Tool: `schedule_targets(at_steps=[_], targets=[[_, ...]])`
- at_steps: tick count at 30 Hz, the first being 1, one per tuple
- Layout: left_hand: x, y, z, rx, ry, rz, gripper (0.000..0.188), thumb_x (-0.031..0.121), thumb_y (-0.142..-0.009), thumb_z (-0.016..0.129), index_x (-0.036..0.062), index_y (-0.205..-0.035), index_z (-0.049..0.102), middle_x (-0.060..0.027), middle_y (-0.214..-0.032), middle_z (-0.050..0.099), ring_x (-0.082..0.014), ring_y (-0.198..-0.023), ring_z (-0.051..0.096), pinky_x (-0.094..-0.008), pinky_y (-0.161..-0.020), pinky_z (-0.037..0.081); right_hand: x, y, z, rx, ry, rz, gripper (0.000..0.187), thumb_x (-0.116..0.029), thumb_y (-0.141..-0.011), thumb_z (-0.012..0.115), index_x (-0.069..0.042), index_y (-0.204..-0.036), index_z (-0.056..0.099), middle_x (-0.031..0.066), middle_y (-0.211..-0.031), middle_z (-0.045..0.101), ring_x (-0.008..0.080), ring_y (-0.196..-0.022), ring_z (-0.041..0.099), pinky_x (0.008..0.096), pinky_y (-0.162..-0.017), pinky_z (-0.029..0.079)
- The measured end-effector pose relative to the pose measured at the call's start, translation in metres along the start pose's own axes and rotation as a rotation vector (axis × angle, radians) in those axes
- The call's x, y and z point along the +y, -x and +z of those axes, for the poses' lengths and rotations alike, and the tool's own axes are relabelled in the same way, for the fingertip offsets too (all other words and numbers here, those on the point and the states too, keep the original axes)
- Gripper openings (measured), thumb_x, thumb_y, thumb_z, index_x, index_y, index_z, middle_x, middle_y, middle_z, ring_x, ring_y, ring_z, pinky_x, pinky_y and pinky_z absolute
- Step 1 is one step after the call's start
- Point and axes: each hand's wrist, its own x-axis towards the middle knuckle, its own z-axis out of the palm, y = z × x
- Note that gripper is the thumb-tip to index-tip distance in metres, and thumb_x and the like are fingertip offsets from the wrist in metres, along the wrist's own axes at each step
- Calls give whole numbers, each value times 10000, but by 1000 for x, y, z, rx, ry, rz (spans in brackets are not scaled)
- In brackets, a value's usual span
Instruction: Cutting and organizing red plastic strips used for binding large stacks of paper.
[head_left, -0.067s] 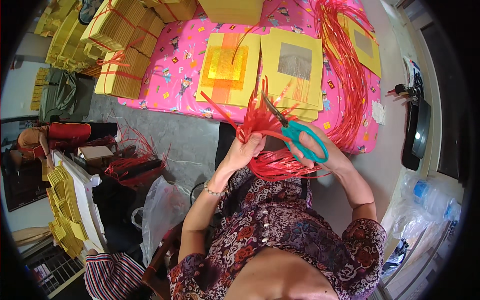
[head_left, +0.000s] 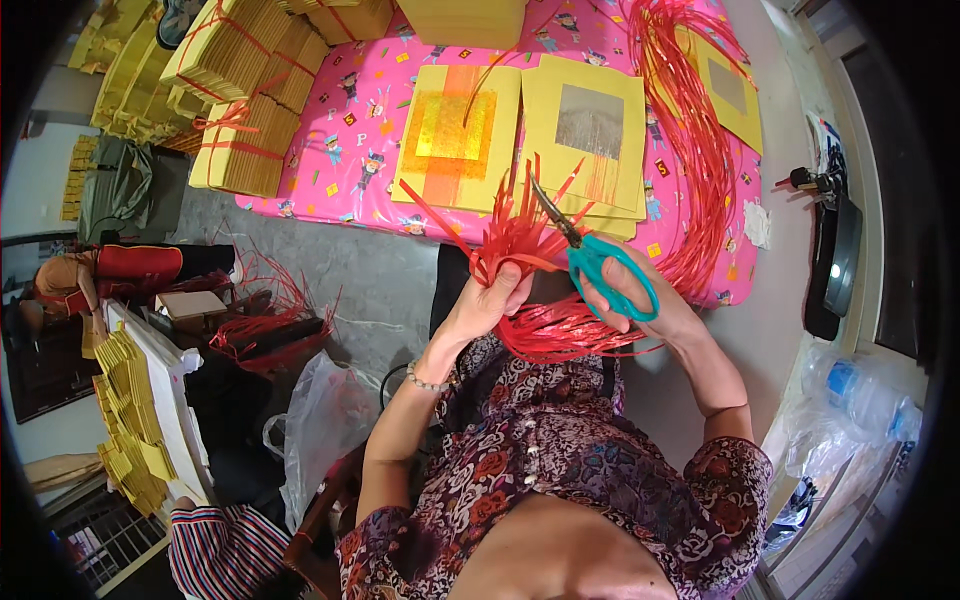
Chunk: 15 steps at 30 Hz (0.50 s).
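Note:
My left hand (head_left: 487,302) is closed round a bundle of red plastic strips (head_left: 512,236). Their ends fan out above the fist, and the long lower part loops below it across my lap. In my right hand (head_left: 630,288) is a pair of scissors (head_left: 590,262) with teal handles, its dark blades pointing up and to the left beside the fanned ends. The blades look closed or nearly so. Just beyond, on the pink patterned cloth, lie a yellow paper sheet with a gold square (head_left: 455,140) and a yellow stack with a silver square (head_left: 590,118).
More long red strips (head_left: 700,190) hang over the table's right side. Tied stacks of yellow paper (head_left: 240,150) stand at the back left. Two other people, one in a red and black top (head_left: 140,275), one with a striped sleeve (head_left: 225,550), sit by a left table. A plastic bag (head_left: 320,430) hangs nearby.
The scissors have shifted slightly up and left, turning more upright, and their blades have moved away from the strips a little. My left hand stays nearly in place.

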Motion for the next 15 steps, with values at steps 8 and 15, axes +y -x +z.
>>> schedule_targets(at_steps=[8, 15], targets=[[4, 2, -3, -85, 232, -127, 706, 694, -852, 315, 30, -1008, 497, 55, -543, 316, -52, -458, 294, -217, -422, 246, 9, 10, -5, -197, -15, -60, 694, -723, -810, 421, -45, -947, 478, 9, -707, 495, 78, -514, 472, 202, -471, 377], [-3, 1, -13, -166, 167, -86, 696, 695, -849, 323, 38, -994, 499, 55, -545, 324, -51, -465, 304, -217, -424, 244, 9, 9, -6, -341, 30, 66, 631, -681, -847, 411, -58, -927, 468, 3, -747, 498, 68, -551, 495, 186, -491, 380]])
